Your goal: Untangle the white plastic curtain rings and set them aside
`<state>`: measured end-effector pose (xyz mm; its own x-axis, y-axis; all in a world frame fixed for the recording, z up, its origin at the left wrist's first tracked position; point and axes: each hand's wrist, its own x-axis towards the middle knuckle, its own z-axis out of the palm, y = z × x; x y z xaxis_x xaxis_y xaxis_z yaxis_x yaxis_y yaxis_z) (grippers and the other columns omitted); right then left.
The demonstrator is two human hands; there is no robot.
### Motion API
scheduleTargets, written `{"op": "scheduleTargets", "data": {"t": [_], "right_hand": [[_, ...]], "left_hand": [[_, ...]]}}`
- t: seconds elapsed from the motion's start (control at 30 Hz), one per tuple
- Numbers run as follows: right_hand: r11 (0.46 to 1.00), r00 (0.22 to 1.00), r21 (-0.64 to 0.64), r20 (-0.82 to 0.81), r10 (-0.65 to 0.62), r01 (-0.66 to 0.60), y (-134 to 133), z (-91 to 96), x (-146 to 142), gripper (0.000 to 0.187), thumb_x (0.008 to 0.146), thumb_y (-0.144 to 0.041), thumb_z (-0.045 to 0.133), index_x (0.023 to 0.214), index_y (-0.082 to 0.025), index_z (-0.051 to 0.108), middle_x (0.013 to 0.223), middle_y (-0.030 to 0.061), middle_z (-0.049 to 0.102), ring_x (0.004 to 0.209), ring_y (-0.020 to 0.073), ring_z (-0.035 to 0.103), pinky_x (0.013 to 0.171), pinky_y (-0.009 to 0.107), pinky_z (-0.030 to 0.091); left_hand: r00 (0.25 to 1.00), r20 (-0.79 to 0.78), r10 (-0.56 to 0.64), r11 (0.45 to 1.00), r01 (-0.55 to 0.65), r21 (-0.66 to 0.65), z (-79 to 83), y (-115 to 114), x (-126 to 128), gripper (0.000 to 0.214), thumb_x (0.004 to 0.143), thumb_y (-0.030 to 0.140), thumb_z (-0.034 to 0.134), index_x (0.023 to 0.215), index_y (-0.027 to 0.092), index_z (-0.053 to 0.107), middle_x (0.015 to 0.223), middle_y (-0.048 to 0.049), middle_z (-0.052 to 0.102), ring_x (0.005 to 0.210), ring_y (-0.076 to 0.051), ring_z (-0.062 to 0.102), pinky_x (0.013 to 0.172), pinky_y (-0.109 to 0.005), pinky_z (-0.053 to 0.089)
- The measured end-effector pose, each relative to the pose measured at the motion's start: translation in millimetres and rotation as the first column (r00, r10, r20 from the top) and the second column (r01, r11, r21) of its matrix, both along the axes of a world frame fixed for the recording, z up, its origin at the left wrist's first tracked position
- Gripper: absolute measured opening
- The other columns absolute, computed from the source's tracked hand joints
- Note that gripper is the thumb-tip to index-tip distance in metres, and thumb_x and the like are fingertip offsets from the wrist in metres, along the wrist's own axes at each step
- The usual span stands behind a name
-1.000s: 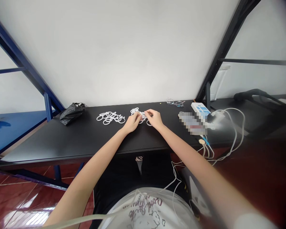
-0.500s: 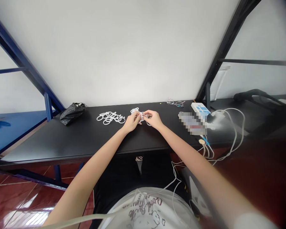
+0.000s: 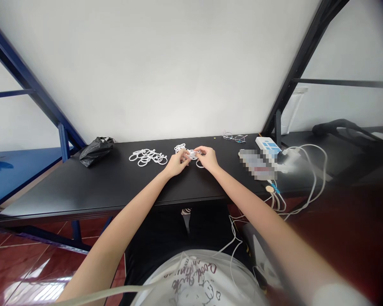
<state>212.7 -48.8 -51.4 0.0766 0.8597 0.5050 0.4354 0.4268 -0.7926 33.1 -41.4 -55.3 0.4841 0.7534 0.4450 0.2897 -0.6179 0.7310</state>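
Observation:
White curtain-type rings with small knobs on them lie in a loose pile on the black table, left of my hands. My left hand has its thumb and fingers closed around part of a white ring. From the other side, my right hand pinches the same small white cluster between thumb and fingertips. The fingers partly cover what they hold. More white rings lie just behind my left hand, and another ring shows below my right fingertips.
A crumpled black plastic bag sits at the left of the table. Eyeglasses lie near the wall. To the right are a blurred-out phone, a white-and-blue box and looping white cables.
My fingertips have drawn slightly apart, and more of the white rings shows between them. A ring below my right hand is now more visible. The left pile stays put.

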Motion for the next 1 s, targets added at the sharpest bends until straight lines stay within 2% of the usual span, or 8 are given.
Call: {"op": "scheduleTargets", "data": {"t": [0.27,0.4,0.53,0.7,0.8,0.9,1.0], "right_hand": [[0.998,0.991,-0.002,-0.115,-0.065,0.065,0,2.6,2,0.019,0.075,-0.017,0.054,0.080,-0.018,0.072,0.085,0.0060,0.073,0.075,0.0202,0.069,0.066,0.031,0.056],[0.999,0.979,-0.011,-0.199,-0.042,0.041,1,3.2,0,0.018,0.080,-0.028,0.058,0.086,-0.017,0.071,0.088,0.0083,0.074,0.076,0.0221,0.072,0.056,0.029,0.057],[1.000,0.969,-0.004,-0.244,-0.021,0.021,0,5.1,-2,0.029,0.080,-0.042,0.062,0.090,-0.016,0.071,0.089,0.0105,0.074,0.078,0.0243,0.073,0.058,0.030,0.059],[1.000,0.974,0.000,-0.225,-0.007,0.007,-4,7.7,-2,0.036,0.082,-0.049,0.059,0.087,-0.015,0.071,0.084,0.0110,0.075,0.067,0.0230,0.072,0.052,0.030,0.056],[1.000,0.986,0.004,-0.169,0.013,-0.013,-7,8.2,-3,0.036,0.081,-0.050,0.060,0.080,-0.016,0.072,0.068,0.0066,0.071,0.053,0.0190,0.066,0.051,0.029,0.053],[0.999,0.993,-0.006,-0.111,0.047,-0.048,-10,8.3,-5,0.036,0.081,-0.051,0.061,0.077,-0.017,0.072,0.056,0.0025,0.066,0.042,0.0149,0.058,0.048,0.027,0.048],[0.996,0.994,-0.023,-0.068,0.082,-0.084,-13,8.6,-6,0.037,0.081,-0.051,0.060,0.071,-0.017,0.071,0.050,0.0004,0.061,0.038,0.0126,0.052,0.043,0.025,0.042]], "left_hand": [[1.000,0.013,0.003,1.000,-0.003,0.010,-5.1,5,-1,0.022,0.089,0.029,0.050,0.107,0.017,0.051,0.082,-0.0042,0.067,0.065,-0.014,0.064,0.069,-0.029,0.053],[0.999,-0.018,0.032,0.998,-0.031,0.057,-4.8,3,0,0.018,0.085,0.029,0.057,0.099,0.018,0.056,0.084,-0.0053,0.069,0.075,-0.016,0.066,0.076,-0.031,0.053],[0.996,-0.065,0.054,0.991,-0.046,0.122,-2.6,1,0,0.013,0.083,0.028,0.058,0.091,0.018,0.060,0.087,-0.0054,0.069,0.080,-0.018,0.065,0.080,-0.032,0.052],[0.993,-0.098,0.068,0.981,-0.048,0.190,-2.3,0,0,0.010,0.082,0.026,0.059,0.088,0.018,0.060,0.087,-0.0047,0.068,0.082,-0.018,0.064,0.081,-0.033,0.052],[0.991,-0.072,0.111,0.971,-0.093,0.222,-1.6,-1,1,0.017,0.083,0.026,0.059,0.098,0.018,0.059,0.092,-0.0062,0.067,0.088,-0.020,0.064,0.086,-0.035,0.050],[0.988,-0.047,0.147,0.963,-0.132,0.236,0.4,-3,2,0.034,0.084,0.026,0.057,0.117,0.016,0.052,0.101,-0.0087,0.066,0.094,-0.021,0.063,0.091,-0.037,0.049],[0.990,-0.062,0.128,0.954,-0.106,0.281,3.1,-7,3,0.048,0.085,0.031,0.061,0.128,0.015,0.046,0.114,-0.0121,0.062,0.103,-0.023,0.061,0.096,-0.038,0.046]]}}
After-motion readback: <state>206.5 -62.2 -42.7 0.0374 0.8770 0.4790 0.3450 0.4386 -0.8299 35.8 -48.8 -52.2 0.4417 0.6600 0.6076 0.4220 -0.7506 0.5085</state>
